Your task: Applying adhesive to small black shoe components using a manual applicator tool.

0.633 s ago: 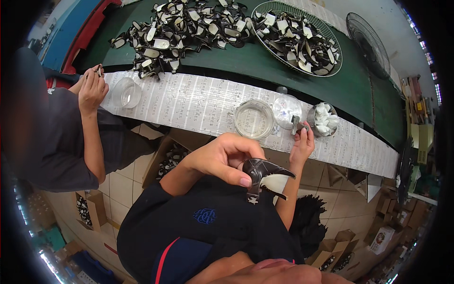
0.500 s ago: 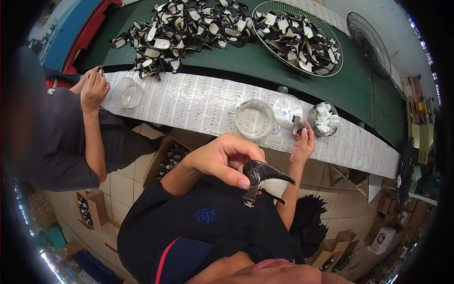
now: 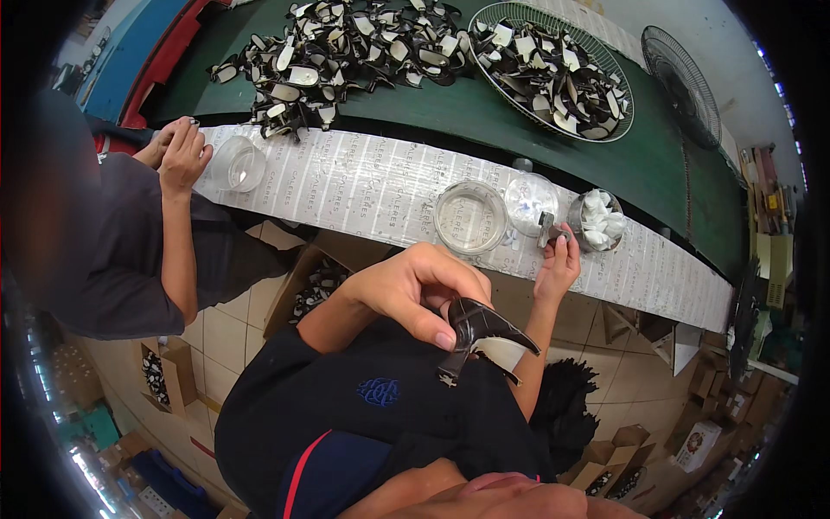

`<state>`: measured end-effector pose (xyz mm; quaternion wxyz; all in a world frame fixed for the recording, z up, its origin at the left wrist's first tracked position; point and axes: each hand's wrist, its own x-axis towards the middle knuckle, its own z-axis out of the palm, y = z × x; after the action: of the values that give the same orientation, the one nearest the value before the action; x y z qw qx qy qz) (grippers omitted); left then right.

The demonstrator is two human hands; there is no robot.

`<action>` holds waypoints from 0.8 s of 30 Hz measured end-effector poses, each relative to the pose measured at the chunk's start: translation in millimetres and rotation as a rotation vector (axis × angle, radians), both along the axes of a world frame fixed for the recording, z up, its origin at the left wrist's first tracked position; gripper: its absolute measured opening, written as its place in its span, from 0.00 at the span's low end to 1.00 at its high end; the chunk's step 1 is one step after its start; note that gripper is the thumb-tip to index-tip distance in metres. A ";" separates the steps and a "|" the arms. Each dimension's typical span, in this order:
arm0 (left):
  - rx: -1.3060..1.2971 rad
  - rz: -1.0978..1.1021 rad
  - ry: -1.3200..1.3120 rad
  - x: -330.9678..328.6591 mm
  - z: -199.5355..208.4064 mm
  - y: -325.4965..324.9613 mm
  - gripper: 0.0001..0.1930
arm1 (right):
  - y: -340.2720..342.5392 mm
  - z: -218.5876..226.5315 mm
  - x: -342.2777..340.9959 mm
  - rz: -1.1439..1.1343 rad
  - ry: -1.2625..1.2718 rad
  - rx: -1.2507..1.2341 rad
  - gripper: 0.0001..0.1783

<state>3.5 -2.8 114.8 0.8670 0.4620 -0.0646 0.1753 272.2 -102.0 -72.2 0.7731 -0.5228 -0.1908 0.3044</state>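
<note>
My left hand (image 3: 419, 290) is closed on a shoe heel (image 3: 484, 324) wrapped in dark brown crocodile-patterned leather, held in front of my chest. Its cream inner side partly shows, and the covering has ragged, notched edges. Farther right, my right hand (image 3: 558, 264) pinches a small grey block-like piece (image 3: 550, 229) by the bench edge; its exact kind is unclear. Beside that hand stand a round container of crumpled white wads (image 3: 599, 221) and a clear shallow dish (image 3: 530, 205). A clear round bowl (image 3: 471, 218) sits left of the dish.
A heap of similar heels (image 3: 337, 56) covers the far left of the green worktop (image 3: 406, 108). A wire basket (image 3: 553, 73) holds more, next to a fan guard (image 3: 680, 82). At left, a co-worker's hands (image 3: 181, 156) are near a clear cup (image 3: 239, 164). An open carton (image 3: 316, 294) stands below.
The heel in my left hand has turned a little, so less of its cream side shows. The whole view has shifted slightly. Both hands keep their holds.
</note>
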 end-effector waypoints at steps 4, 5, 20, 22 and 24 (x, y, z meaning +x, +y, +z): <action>-0.013 -0.046 -0.006 1.5 -0.7 0.2 0.19 | -2.6 9.9 2.1 0.033 0.033 0.140 0.13; -0.031 -0.061 -0.001 1.2 -1.2 0.1 0.19 | -2.4 18.6 2.4 0.035 0.035 0.135 0.13; -0.058 -0.321 -0.085 9.1 -8.8 1.5 0.24 | 1.4 209.7 -60.5 1.080 -0.681 0.667 0.25; -0.068 -0.317 -0.075 8.1 -8.1 -0.9 0.23 | -0.7 209.2 -65.4 1.056 -0.686 0.683 0.26; -0.064 -0.315 -0.105 10.1 -12.7 -3.3 0.22 | -2.2 207.7 -70.1 1.010 -0.746 0.663 0.27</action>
<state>13.6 -6.2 102.1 0.8934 0.4086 -0.1760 0.0631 202.1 -104.2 135.5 0.5388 -0.1770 -0.7444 0.3524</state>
